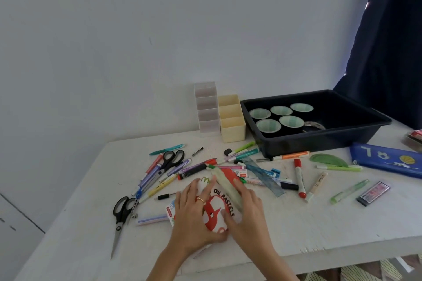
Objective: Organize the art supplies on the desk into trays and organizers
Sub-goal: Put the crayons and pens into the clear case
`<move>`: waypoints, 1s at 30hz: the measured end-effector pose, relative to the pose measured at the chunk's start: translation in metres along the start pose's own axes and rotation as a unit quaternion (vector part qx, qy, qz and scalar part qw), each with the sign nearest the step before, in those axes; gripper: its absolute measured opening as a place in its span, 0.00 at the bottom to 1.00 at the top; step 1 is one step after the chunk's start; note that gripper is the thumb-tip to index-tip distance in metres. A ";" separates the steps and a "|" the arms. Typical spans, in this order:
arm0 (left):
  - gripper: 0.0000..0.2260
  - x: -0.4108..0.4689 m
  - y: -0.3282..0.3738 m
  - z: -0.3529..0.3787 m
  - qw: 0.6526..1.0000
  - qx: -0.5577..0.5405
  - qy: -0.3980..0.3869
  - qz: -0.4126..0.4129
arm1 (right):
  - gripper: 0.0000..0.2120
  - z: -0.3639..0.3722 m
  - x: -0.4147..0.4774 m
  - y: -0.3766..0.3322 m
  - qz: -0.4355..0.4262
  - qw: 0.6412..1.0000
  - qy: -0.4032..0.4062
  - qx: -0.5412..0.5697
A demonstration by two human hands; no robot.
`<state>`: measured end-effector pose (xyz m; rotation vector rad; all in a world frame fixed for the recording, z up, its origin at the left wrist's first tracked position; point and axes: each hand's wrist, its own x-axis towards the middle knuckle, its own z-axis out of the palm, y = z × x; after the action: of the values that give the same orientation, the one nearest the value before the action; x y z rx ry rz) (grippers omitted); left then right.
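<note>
the left hand [194, 212] lies nearest, by the table's front edge, with its fingers spread flat on the oil pastels box [220, 206]. the right hand [247, 207] covers the box's right side, fingers laid along a pale green marker [225, 183] that lies across the lid. whether those fingers pinch the marker or only press on it, i cannot tell.

the long scissors [121, 217] near the front left corner point at the front edge, so a sweep of the left forearm could push them off. if the box comes up tilted, the marker probably rolls into the pile of pens [173, 173] (already a tangle). the box looks too wide for the white organizer [205, 107] at the back edge. that leaves the dark tray [319, 141] toward the back right corner, where the paper cups [268, 125] could be crushed under it.
</note>
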<state>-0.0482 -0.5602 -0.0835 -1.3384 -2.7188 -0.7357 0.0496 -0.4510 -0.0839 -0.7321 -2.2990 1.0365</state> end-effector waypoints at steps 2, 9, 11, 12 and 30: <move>0.51 0.003 0.013 0.008 0.993 -0.055 0.096 -0.032 | 0.27 -0.012 0.010 -0.008 -0.045 0.997 0.043 0.054; 0.36 0.011 0.062 0.021 0.867 -0.353 0.338 -0.095 | 0.22 -0.065 0.049 -0.023 -0.249 0.968 -0.010 0.039; 0.30 0.014 0.063 0.013 0.856 -0.354 0.370 -0.070 | 0.23 -0.078 0.053 -0.018 -0.228 0.969 -0.047 0.078; 0.28 0.016 0.060 0.009 0.859 -0.344 0.375 -0.050 | 0.22 -0.082 0.055 -0.017 -0.205 0.971 -0.068 0.104; 0.12 0.028 0.031 -0.032 0.925 -0.298 0.229 0.052 | 0.13 -0.071 0.055 -0.009 -0.114 0.974 -0.028 0.196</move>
<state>-0.0488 -0.5366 -0.0362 -1.1630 -2.1088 -1.7083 0.0529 -0.3842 -0.0235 -0.2759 -2.0691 1.3551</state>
